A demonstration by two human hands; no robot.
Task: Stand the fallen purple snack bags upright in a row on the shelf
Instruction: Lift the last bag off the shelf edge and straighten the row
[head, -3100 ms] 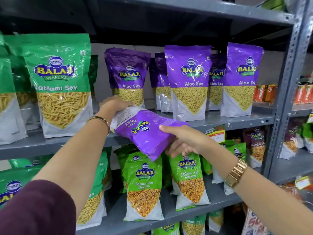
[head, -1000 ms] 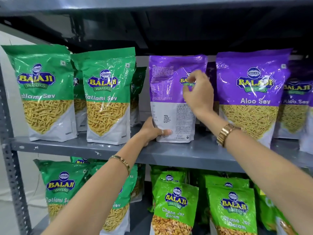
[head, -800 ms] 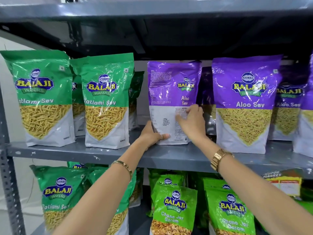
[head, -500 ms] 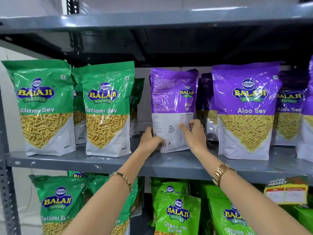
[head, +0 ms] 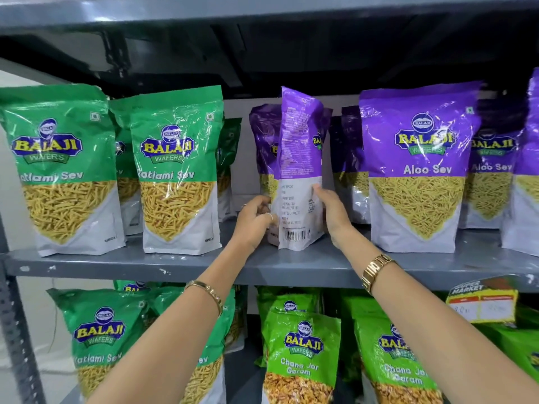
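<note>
Standing between the two hands, the purple snack bag (head: 299, 170) rests upright on the grey shelf (head: 180, 265), its base on the shelf surface but its printed back panel turned toward the camera and its body angled edge-on. The left hand (head: 255, 221) curls around the bag's lower left edge, fingers pressed to the white bottom section; the right hand (head: 334, 214) lies flat against the lower right edge, thumb on the front of the panel. Both are clamped on the bag from opposite sides, low down.

Behind the held bag, further from the hands, another purple bag (head: 264, 147) stands in shadow. To the right of the right hand, a front-facing Aloo Sev bag (head: 418, 167) is upright; to the left of the left hand, the green Ratlami Sev bags (head: 175, 170) are upright too.

The step in hand looks to be turning the bag so its front shows and it lines up with its neighbour. To do that well, the person should probably keep the grip low, near the gusset, rotate the bag about its base rather than lifting it, and flatten the bottom against the shelf before letting go. The top half is unsupported and slightly bowed, so a quick release could let it lean back onto the bag behind.
</note>
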